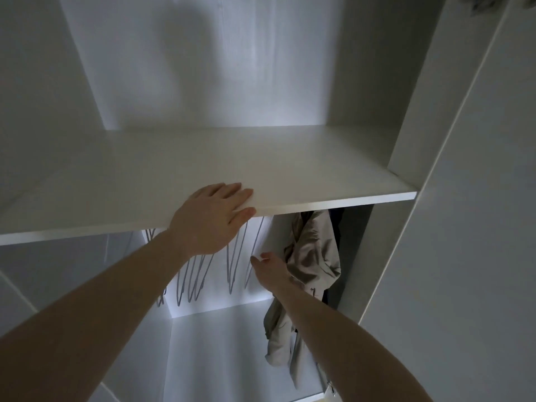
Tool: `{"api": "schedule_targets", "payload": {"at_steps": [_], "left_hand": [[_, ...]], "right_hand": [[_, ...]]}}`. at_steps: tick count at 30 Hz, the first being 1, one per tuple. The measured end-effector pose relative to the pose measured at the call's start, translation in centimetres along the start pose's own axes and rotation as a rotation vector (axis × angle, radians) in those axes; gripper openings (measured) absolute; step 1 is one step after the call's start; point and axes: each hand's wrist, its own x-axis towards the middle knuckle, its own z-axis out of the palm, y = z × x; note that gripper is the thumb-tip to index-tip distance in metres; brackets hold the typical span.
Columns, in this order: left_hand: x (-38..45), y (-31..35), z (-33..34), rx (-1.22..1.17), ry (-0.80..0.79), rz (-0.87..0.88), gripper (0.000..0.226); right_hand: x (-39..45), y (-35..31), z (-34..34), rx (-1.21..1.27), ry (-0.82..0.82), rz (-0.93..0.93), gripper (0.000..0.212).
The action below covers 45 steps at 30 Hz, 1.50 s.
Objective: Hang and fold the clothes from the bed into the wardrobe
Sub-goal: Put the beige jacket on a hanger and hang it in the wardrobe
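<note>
The left hand (214, 219) lies flat and open on the edge of the shelf (319, 181). The right hand (271, 269) is between the wire hangers (229, 271) and the beige coat (313, 256). Its fingers are hidden, so I cannot tell its grip.

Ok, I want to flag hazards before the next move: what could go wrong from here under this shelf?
1. The right hand sits between the empty hangers and the beige garment; the hangers crowd together, so pulling one may tangle or drop its neighbours.
2. The garment hangs bunched, its own hanger hidden; a brush might drag it off.
3. The left hand rests on the edge of the shelf; leaning there could strain it.
</note>
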Motion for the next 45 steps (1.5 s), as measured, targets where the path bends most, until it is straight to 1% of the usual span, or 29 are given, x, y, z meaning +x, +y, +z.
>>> {"api": "schedule_targets", "payload": {"at_steps": [4, 6, 9, 14, 18, 21, 24, 27, 31, 33, 34, 36, 38, 43, 45], "left_hand": [[0.0, 0.0, 0.2, 0.002, -0.001, -0.020, 0.073], [-0.1, 0.0, 0.1, -0.010, 0.008, -0.030, 0.073], [-0.2, 0.0, 0.0, -0.014, 0.015, -0.041, 0.070], [-0.3, -0.1, 0.1, -0.013, 0.018, -0.052, 0.069], [-0.1, 0.1, 0.1, -0.019, 0.005, -0.075, 0.066], [-0.2, 0.3, 0.0, -0.034, -0.011, -0.092, 0.065], [-0.1, 0.6, -0.2, -0.038, -0.015, -0.099, 0.065], [-0.2, 0.6, -0.4, -0.046, -0.012, -0.102, 0.066], [-0.3, 0.6, -0.5, -0.054, -0.004, -0.103, 0.067], [-0.3, 0.7, -0.5, -0.056, -0.005, -0.109, 0.066], [-0.3, 0.7, -0.4, -0.056, -0.006, -0.111, 0.066], [-0.3, 0.7, -0.4, -0.056, -0.008, -0.112, 0.066], [-0.2, 0.7, -0.5, -0.063, -0.011, -0.109, 0.066], [-0.2, 0.8, -0.5, -0.074, -0.011, -0.122, 0.066], [-0.2, 0.8, -0.5, -0.075, -0.011, -0.122, 0.067]], "right_hand": [[1.8, -0.5, 1.5, -0.013, -0.061, 0.038, 0.061], [2.6, -0.4, 1.6, -0.053, -0.073, 0.051, 0.055], [3.6, 0.3, 1.2, -0.094, -0.078, 0.051, 0.039], [4.3, -0.1, 1.8, 0.063, -0.145, 0.076, 0.035], [4.5, -0.9, 2.3, 0.203, -0.136, 0.123, 0.022], [4.2, -1.3, 2.4, 0.289, -0.143, 0.179, 0.027], [4.3, -2.2, 2.3, 0.531, -0.179, 0.249, 0.029], [4.9, -2.6, 2.5, 0.498, -0.166, 0.206, 0.020], [4.9, -2.8, 2.7, 0.557, -0.212, 0.211, 0.010], [5.1, -2.7, 2.5, 0.535, -0.211, 0.206, 0.011], [5.1, -2.8, 2.4, 0.523, -0.208, 0.201, 0.015], [5.1, -3.0, 2.4, 0.520, -0.212, 0.197, 0.038], [4.9, -3.2, 2.6, 0.526, -0.222, 0.203, 0.050], [5.0, -4.0, 3.7, 0.535, -0.262, 0.176, 0.047], [5.1, -4.2, 4.1, 0.563, -0.227, 0.207, 0.048]]}}
